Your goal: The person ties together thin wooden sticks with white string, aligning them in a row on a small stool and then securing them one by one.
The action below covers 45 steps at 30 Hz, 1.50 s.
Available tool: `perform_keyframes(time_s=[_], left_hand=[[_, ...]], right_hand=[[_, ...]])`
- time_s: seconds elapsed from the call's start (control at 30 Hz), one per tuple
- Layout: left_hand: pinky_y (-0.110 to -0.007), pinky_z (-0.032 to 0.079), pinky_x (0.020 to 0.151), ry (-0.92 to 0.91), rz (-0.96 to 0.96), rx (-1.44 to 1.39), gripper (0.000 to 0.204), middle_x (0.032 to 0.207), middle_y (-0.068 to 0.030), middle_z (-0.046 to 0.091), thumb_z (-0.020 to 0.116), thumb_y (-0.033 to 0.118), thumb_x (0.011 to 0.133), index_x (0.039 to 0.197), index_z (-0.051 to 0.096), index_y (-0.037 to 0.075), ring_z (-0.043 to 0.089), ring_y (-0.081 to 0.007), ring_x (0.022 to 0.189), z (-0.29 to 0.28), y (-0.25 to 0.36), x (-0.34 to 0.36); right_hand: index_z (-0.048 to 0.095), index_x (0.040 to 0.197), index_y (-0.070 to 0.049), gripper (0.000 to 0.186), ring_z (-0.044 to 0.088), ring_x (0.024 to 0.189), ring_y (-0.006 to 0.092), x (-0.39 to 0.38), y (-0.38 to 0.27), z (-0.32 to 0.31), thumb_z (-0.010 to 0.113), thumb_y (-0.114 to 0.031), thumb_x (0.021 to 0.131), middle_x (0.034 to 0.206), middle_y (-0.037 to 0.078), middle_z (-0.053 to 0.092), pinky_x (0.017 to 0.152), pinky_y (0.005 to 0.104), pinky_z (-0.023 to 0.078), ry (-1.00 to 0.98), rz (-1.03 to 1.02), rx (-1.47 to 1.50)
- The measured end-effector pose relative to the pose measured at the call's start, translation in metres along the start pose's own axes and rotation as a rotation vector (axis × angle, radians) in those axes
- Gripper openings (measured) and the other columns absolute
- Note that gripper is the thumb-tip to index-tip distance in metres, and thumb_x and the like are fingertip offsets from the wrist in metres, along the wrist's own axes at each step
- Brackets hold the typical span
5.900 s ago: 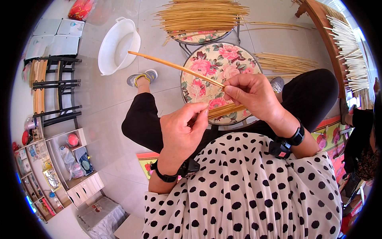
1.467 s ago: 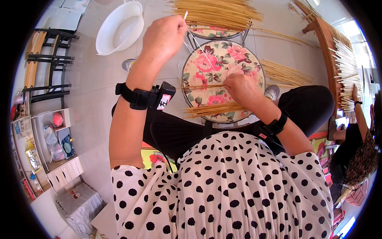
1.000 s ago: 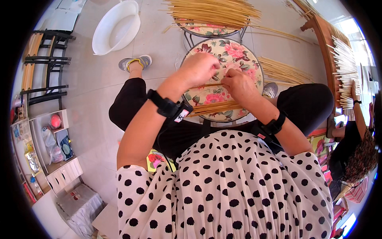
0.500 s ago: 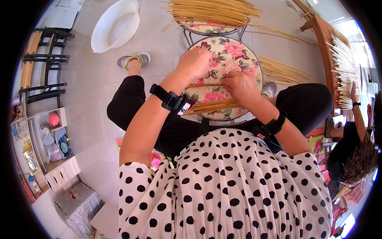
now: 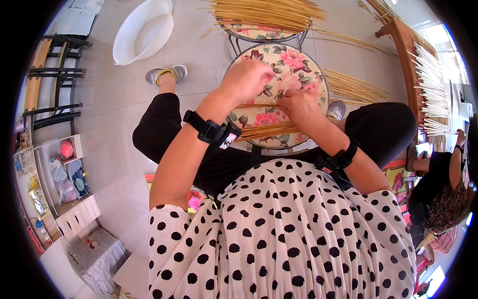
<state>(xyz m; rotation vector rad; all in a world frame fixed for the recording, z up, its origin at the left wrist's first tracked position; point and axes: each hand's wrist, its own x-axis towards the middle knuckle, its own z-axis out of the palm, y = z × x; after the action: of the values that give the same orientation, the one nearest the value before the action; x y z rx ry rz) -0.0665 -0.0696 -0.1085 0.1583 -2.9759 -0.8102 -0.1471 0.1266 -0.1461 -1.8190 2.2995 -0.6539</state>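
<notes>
My right hand [image 5: 298, 107] is closed around the end of thin tan sticks [image 5: 254, 105], low over a round stool with a floral seat [image 5: 269, 117]. My left hand [image 5: 246, 79] is curled just above and left of the right one, its fingertips slightly blurred; I cannot make out what is in its pinch. A loose white thread [image 5: 220, 72] hangs by the seat's left edge. Another small bundle of sticks [image 5: 266, 130] lies across the near part of the seat.
Ahead, a large pile of sticks [image 5: 264, 14] covers a second stool; more sticks [image 5: 356, 84] lie rightward. A white tub [image 5: 143, 32] sits front left, folded frames [image 5: 55, 89] and shelves [image 5: 67, 169] far left. At right, a person [image 5: 438, 189] reaches toward pale sticks [image 5: 430, 89] on a wooden bench.
My left hand came back from far forward to beside my right hand and now shifts slightly. The raised stick from earlier is no longer up. The other person's arm has moved lower.
</notes>
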Motion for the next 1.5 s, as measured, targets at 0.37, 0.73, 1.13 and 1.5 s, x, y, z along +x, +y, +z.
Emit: perform_keyframes(time_s=[0.37,0.73,1.13,1.5], left_hand=[[-0.043,0.051,0.066,-0.336,-0.046,0.104,0.009,0.078,-0.0142,0.067,0.063,0.010,0.076,0.082,0.069,0.008,0.065,-0.0328,0.077,0.020,0.013,-0.003],[-0.043,0.050,0.061,0.102,-0.045,0.336,0.005,0.080,-0.0089,0.063,0.059,0.008,0.076,0.079,0.062,0.008,0.064,-0.0308,0.073,0.024,0.008,-0.004],[-0.042,0.052,0.066,0.135,-0.019,0.171,0.010,0.087,-0.0106,0.065,0.064,0.008,0.076,0.086,0.064,0.007,0.064,-0.0309,0.076,0.013,0.003,-0.005],[-0.042,0.051,0.067,-0.237,-0.072,0.057,0.007,0.079,-0.0104,0.067,0.063,0.011,0.076,0.081,0.068,0.009,0.065,-0.0304,0.079,0.033,0.011,-0.014]], right_hand=[[0.068,0.076,-0.011,0.010,0.064,0.077,0.0243,0.000,0.001,0.001,0.060,-0.010,0.072,0.077,0.004,0.061,0.070,0.0416,0.048,-0.008,0.001,-0.039],[0.068,0.073,-0.011,0.009,0.065,0.075,0.0237,-0.001,-0.001,-0.001,0.059,-0.009,0.071,0.075,0.004,0.061,0.070,0.0404,0.048,-0.050,-0.031,-0.095],[0.069,0.075,-0.013,0.010,0.064,0.074,0.0223,-0.006,0.001,-0.001,0.059,-0.011,0.074,0.075,0.003,0.061,0.069,0.0389,0.046,-0.046,-0.035,-0.087],[0.067,0.073,-0.012,0.008,0.062,0.076,0.0222,-0.003,0.001,-0.002,0.059,-0.011,0.071,0.075,0.003,0.059,0.073,0.0374,0.046,0.006,-0.087,-0.091]])
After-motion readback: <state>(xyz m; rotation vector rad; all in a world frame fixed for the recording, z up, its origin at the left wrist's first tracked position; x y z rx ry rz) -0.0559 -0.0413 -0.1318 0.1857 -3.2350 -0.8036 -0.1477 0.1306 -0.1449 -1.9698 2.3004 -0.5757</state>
